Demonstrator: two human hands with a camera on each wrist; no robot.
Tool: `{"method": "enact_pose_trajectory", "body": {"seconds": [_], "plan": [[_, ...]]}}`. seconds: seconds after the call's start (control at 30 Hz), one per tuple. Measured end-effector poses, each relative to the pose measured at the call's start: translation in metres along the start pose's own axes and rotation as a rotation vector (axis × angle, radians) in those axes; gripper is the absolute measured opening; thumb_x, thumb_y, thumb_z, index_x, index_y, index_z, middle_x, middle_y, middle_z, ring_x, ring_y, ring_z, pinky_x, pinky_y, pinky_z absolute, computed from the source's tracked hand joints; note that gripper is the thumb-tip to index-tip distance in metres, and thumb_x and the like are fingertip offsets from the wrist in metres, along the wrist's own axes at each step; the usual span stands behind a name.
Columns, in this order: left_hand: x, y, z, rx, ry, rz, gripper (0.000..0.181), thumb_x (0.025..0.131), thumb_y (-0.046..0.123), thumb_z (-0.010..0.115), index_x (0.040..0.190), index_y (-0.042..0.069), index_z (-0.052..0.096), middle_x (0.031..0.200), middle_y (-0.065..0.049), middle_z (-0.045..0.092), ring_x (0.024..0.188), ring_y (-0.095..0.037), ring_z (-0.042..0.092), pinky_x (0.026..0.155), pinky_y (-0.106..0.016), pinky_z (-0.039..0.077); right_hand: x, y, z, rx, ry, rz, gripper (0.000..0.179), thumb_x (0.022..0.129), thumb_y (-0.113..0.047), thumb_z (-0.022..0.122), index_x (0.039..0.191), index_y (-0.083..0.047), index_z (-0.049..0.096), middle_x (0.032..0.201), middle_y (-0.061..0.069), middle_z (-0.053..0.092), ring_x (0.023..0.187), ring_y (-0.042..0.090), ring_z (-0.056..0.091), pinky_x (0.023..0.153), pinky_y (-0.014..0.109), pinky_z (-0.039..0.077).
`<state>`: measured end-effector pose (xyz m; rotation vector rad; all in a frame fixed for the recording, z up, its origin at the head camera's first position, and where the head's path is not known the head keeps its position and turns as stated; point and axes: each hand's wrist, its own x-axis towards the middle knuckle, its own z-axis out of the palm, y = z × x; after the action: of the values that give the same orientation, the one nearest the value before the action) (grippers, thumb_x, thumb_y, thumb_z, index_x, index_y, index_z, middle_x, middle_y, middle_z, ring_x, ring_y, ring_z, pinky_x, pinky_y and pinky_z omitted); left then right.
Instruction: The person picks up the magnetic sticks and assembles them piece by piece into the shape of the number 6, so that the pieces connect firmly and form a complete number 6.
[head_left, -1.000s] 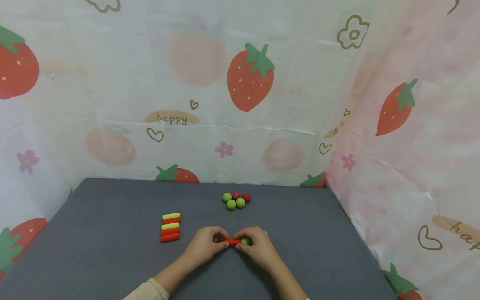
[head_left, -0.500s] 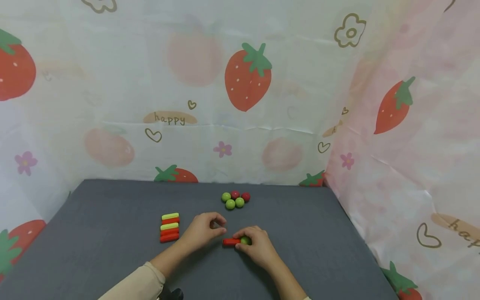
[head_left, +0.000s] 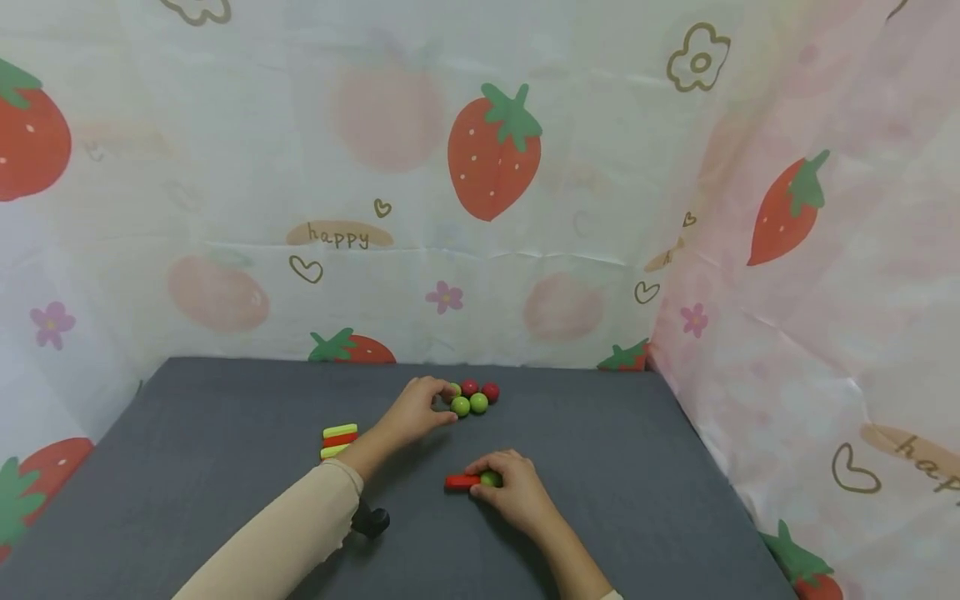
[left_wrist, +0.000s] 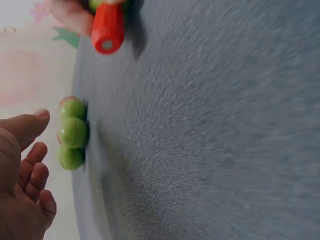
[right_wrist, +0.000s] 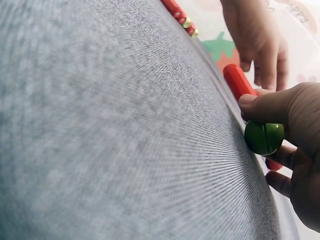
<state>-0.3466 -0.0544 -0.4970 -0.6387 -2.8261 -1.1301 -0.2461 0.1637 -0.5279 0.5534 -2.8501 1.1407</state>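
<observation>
My right hand (head_left: 513,490) pinches a red stick (head_left: 461,482) between thumb and fingers, low over the dark grey cloth. A green ball (right_wrist: 264,137) with a thin groove sits at the stick's end, under that hand; the stick's free end points left and shows a small square hole in the left wrist view. At the back, my left hand (head_left: 416,412) is stretched beside a cluster of green balls (head_left: 461,407) and red balls (head_left: 491,392). Its fingers partly cover the leftmost green ball; thumb and fingers (left_wrist: 37,170) stand apart. Whether they touch it I cannot tell.
A row of yellow and red sticks (head_left: 340,432) lies on the left of the grey cloth (head_left: 637,500), partly hidden by my left forearm. A black rounded object (head_left: 372,522) shows under the left sleeve. A strawberry-print curtain (head_left: 480,275) stands behind and at the sides.
My left hand has let go of the red stick and moved up and away to the ball cluster. The right hand stays in place, holding the stick by the green ball.
</observation>
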Motion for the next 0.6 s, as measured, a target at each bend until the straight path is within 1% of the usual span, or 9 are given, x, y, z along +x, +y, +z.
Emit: {"method": "enact_pose_trajectory", "body": {"seconds": [0.17, 0.3, 0.37, 0.5, 0.6], "plan": [[0.011, -0.008, 0.006, -0.023, -0.011, -0.016, 0.036, 0.084, 0.022, 0.078, 0.117, 0.014, 0.068, 0.114, -0.006, 0.065, 0.104, -0.025, 0.055, 0.088, -0.042, 0.045, 0.001, 0.001, -0.002, -0.009, 0.002, -0.001, 0.024, 0.079, -0.026, 0.08, 0.1, -0.036, 0.073, 0.103, -0.015, 0.07, 0.103, 0.013, 0.058, 0.092, 0.04, 0.04], [0.017, -0.014, 0.014, -0.028, 0.002, -0.043, 0.037, 0.083, 0.024, 0.078, 0.118, 0.017, 0.068, 0.112, -0.002, 0.066, 0.106, -0.024, 0.056, 0.093, -0.044, 0.046, 0.001, 0.002, -0.002, -0.014, 0.007, -0.005, 0.024, 0.079, -0.027, 0.08, 0.1, -0.036, 0.073, 0.102, -0.015, 0.071, 0.103, 0.013, 0.058, 0.093, 0.041, 0.039], [0.019, -0.017, 0.017, -0.025, 0.013, -0.058, 0.038, 0.083, 0.026, 0.079, 0.119, 0.019, 0.069, 0.11, 0.0, 0.067, 0.107, -0.022, 0.057, 0.095, -0.044, 0.045, 0.001, 0.002, -0.001, -0.012, 0.01, -0.011, 0.024, 0.079, -0.027, 0.08, 0.1, -0.036, 0.073, 0.102, -0.014, 0.071, 0.102, 0.014, 0.057, 0.092, 0.042, 0.038], [0.022, -0.02, 0.023, -0.02, 0.022, -0.077, 0.037, 0.081, 0.028, 0.08, 0.117, 0.023, 0.07, 0.104, 0.004, 0.068, 0.103, -0.02, 0.059, 0.095, -0.043, 0.045, 0.0, 0.002, 0.0, -0.008, 0.019, -0.018, 0.024, 0.079, -0.027, 0.08, 0.1, -0.036, 0.073, 0.101, -0.015, 0.071, 0.101, 0.012, 0.057, 0.09, 0.038, 0.038], [0.022, -0.021, 0.026, -0.033, 0.02, -0.09, 0.036, 0.08, 0.029, 0.081, 0.114, 0.024, 0.071, 0.102, 0.004, 0.069, 0.102, -0.019, 0.06, 0.095, -0.043, 0.046, 0.0, 0.002, 0.001, -0.011, 0.023, -0.018, 0.024, 0.078, -0.027, 0.08, 0.099, -0.037, 0.073, 0.101, -0.016, 0.071, 0.1, 0.011, 0.057, 0.089, 0.037, 0.038]]}}
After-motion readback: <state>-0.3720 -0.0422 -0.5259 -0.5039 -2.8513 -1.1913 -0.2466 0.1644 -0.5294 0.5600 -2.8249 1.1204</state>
